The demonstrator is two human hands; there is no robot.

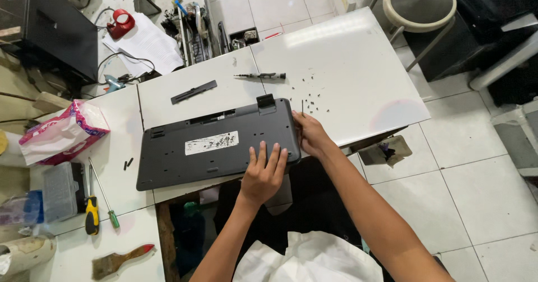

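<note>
An upturned dark grey keyboard [216, 145] is held at its right end on the white desk [358, 75].

The left hand [263, 175] is laid flat on its back, fingers [269, 157] slightly spread; the right hand [310, 135] is closed around the end edge. Beyond the fingers, loose screws [312, 98] and a small screwdriver [260, 76] are seen.

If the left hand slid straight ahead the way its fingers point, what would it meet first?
The left hand lies flat on the upturned keyboard, fingers pointing up-table. Ahead is bare casing, then probably the raised black tab at the far edge.
</note>
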